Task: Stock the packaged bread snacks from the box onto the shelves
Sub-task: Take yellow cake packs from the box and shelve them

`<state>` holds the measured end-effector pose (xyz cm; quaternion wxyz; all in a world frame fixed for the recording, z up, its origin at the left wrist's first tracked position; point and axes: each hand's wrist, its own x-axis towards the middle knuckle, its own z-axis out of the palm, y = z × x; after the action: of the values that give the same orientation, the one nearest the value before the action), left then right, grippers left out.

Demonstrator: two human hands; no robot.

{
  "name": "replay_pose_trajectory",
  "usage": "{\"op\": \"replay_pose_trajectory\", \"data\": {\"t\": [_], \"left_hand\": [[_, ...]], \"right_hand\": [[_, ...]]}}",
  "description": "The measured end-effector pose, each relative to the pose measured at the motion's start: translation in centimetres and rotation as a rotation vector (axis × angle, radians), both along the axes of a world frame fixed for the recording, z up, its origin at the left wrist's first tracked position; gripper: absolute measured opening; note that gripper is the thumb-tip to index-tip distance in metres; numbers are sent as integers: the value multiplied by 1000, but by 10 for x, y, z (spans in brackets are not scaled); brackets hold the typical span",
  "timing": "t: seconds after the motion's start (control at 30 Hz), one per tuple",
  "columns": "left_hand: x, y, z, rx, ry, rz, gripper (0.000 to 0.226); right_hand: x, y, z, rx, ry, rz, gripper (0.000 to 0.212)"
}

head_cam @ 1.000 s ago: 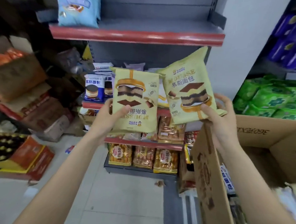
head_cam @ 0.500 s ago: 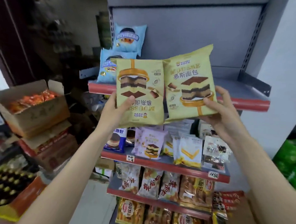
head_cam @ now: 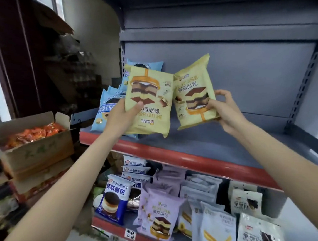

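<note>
Head view shows both yellow packs upright above the grey shelf, long axes near vertical. Left hand grips the upside-down pack at its lower left edge; right hand pinches the tilted pack at its right edge. Blue packs stand just left of the left hand, so bare shelf lies below and to the right.

Two packets side by side above the shelf.
</note>
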<state>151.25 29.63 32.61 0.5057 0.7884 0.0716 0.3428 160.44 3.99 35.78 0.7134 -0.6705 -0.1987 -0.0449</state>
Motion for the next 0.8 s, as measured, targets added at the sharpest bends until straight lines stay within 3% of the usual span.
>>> {"op": "replay_pose_trajectory", "data": {"t": [0.23, 0.27, 0.4, 0.5, 0.57, 0.67, 0.8], "left_hand": [[40, 22, -8, 134, 32, 35, 37], [43, 23, -8, 161, 21, 41, 38], [46, 24, -7, 287, -7, 47, 49], [55, 16, 3, 397, 11, 31, 50], [65, 7, 15, 487, 40, -3, 50], [83, -4, 47, 710, 63, -39, 49], [104, -25, 101, 1303, 218, -154, 50]], "right_hand": [[94, 49, -10, -28, 26, -87, 51], [105, 53, -15, -106, -7, -104, 55], [134, 47, -30, -740, -191, -288, 75], [140, 37, -31, -847, -118, -238, 85], [140, 33, -30, -806, -61, -168, 84], [139, 24, -24, -593, 49, -83, 66], [134, -1, -3, -451, 45, -187, 40]]}}
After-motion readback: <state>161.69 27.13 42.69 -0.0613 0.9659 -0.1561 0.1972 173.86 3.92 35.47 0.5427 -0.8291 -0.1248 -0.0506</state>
